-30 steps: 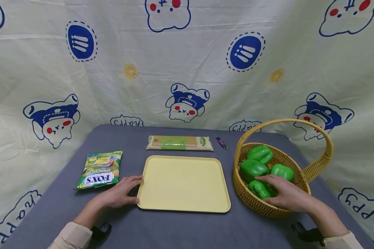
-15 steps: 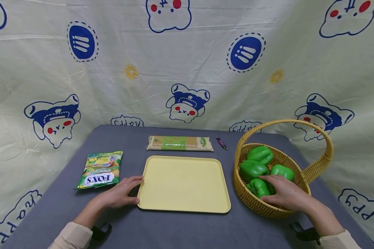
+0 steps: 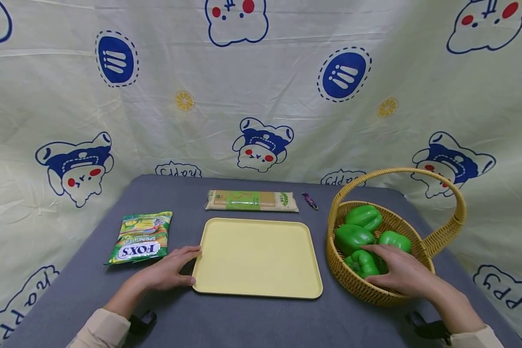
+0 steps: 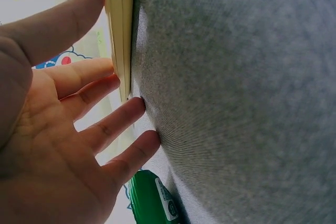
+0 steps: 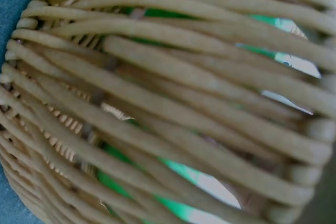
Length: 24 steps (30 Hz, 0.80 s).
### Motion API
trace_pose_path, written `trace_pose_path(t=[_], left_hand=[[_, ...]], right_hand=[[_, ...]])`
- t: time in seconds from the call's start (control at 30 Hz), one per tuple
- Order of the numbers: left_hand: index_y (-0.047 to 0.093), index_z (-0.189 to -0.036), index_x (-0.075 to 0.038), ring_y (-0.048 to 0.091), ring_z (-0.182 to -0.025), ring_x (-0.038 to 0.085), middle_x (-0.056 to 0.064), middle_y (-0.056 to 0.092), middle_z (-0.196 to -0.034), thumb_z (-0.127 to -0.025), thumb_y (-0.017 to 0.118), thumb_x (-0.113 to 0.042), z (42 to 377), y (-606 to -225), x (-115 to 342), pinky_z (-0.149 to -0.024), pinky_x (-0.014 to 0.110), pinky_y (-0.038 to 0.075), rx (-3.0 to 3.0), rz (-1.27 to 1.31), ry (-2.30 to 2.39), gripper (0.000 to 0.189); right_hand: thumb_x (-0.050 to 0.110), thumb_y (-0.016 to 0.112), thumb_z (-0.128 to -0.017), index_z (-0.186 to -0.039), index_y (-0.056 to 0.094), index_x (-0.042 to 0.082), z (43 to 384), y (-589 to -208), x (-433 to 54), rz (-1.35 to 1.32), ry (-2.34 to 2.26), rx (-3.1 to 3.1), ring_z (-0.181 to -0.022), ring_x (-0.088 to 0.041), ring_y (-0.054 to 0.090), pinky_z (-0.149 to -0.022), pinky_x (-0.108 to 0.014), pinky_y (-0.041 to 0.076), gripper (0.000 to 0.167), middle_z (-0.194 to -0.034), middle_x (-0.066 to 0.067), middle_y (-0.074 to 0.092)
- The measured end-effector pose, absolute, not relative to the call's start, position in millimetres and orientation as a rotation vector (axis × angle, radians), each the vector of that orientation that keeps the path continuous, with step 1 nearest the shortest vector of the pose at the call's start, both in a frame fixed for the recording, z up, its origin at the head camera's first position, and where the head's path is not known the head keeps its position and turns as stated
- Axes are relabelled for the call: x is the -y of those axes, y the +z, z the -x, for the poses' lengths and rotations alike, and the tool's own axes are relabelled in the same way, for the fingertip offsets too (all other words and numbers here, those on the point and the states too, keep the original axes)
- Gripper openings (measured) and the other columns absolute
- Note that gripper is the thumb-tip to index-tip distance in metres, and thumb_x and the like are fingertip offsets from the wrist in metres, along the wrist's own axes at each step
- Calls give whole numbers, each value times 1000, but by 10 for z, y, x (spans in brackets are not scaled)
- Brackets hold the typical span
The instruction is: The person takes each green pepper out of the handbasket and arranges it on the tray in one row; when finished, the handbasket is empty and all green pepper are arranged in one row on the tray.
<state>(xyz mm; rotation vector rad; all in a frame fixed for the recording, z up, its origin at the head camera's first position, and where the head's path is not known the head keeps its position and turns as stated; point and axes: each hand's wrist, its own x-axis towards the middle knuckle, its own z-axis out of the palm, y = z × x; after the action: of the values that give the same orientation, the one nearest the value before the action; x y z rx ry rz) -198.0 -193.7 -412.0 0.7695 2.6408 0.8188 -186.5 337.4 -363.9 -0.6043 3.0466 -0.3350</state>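
My left hand (image 3: 167, 270) rests at the left edge of a pale yellow rectangular tray (image 3: 258, 256). In the left wrist view, the thumb and first fingers of my left hand (image 4: 58, 129) touch the side of the tray (image 4: 119, 30), the fingers spread. My right hand (image 3: 400, 270) reaches into a wicker basket (image 3: 352, 285) and grips the nearest green bell pepper (image 3: 360, 263) between thumb and fingers; part of the pepper is hidden under the hand. Several green bell peppers lie in the basket. In the right wrist view, the basket's weave (image 5: 157, 93) hides that hand.
A green and yellow FOX'S candy bag (image 3: 141, 237) lies left of the tray. Behind the tray are a long package, seemingly noodles (image 3: 252, 200), and a small purple wrapped sweet (image 3: 310, 201). The basket's tall handle (image 3: 454, 212) arches over it. A printed curtain hangs behind the grey-covered table.
The nearest green bell pepper has turned and shifted a little under my right hand. My left hand stays at the tray's edge.
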Motion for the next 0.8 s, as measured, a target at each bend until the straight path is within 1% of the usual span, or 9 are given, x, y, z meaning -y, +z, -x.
trace_pose_path(t=[0.23,0.37,0.53,0.63,0.8], left_hand=[[39,-139,6,32,-133,46,24,34,-146,-85,69,-29,1984,-4127,1936,-103,62,30,-2646,-787,818,71],[39,-139,6,31,-132,47,25,34,-146,-85,69,-29,1980,-4135,1934,-103,63,29,-2640,-791,821,72],[38,-140,5,32,-133,45,23,33,-147,-85,69,-30,1982,-4138,1941,-103,62,30,-2639,-779,820,72],[38,-140,5,32,-132,45,23,33,-147,-85,69,-30,1988,-4142,1945,-103,62,30,-2642,-783,816,71],[38,-141,4,31,-133,45,23,33,-147,-86,68,-31,1992,-4141,1941,-103,62,30,-2635,-773,823,72]], right_hand=[[60,71,-72,-131,53,7,1803,-3548,-3387,536,-445,-3097,-113,-41,53,-84,-56,46,81,-125,-21,57],[58,71,-72,-133,50,6,1782,-3504,-3377,481,-519,-3124,-111,-39,54,-82,-53,47,83,-125,-20,56],[53,72,-75,-136,45,6,1761,-3467,-3367,453,-614,-3155,-108,-38,55,-79,-50,48,83,-128,-23,52],[49,74,-76,-138,43,7,1748,-3456,-3371,464,-645,-3185,-106,-36,56,-78,-45,50,81,-130,-22,51],[44,75,-76,-139,42,7,1746,-3424,-3356,493,-705,-3220,-105,-33,57,-75,-31,51,80,-132,-20,50]])
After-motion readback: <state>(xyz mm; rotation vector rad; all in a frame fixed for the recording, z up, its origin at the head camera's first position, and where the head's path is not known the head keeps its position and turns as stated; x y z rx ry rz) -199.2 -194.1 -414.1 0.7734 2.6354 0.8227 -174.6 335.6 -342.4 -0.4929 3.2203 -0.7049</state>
